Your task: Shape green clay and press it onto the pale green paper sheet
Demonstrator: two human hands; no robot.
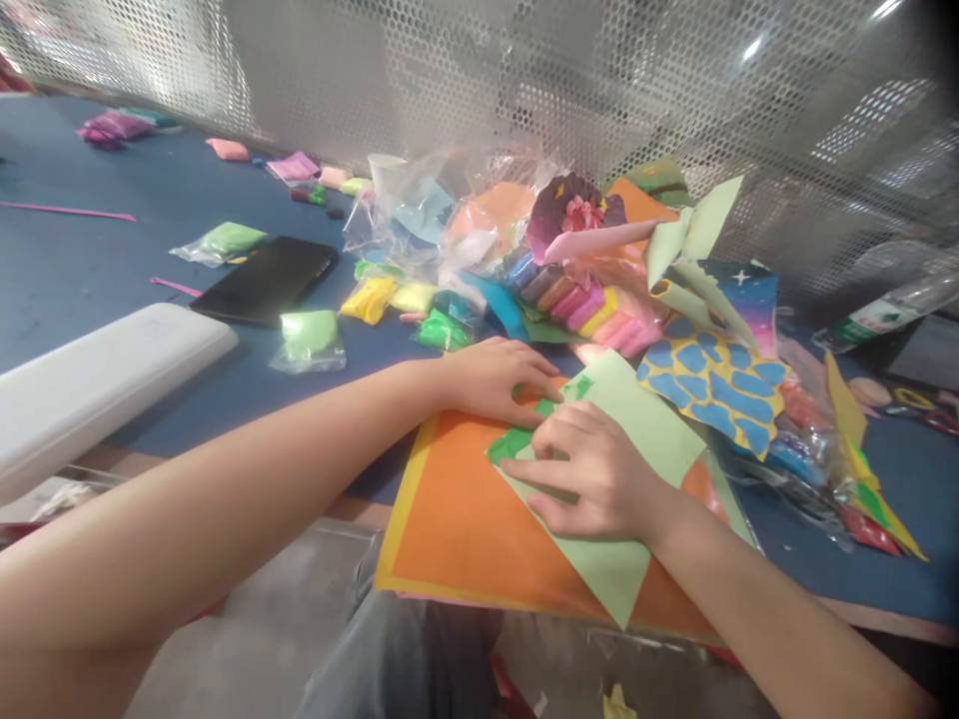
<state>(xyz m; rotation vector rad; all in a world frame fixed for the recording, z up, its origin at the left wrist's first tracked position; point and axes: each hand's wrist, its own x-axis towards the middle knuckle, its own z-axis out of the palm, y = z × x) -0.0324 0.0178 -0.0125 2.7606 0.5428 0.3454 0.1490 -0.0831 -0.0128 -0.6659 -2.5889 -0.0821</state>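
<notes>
Place: craft workspace | Surface: blue-topped worktable (90,270) | Behind: perforated metal screen (465,80) | Signs: bagged modelling clay (232,240), orange craft paper (479,529), folded paper models (689,250)

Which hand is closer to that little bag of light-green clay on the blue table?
The left hand is nearer: it lies to the right of the bag of light-green clay, apart from it. The right hand is farther right still, resting on the pale green sheet.
</notes>
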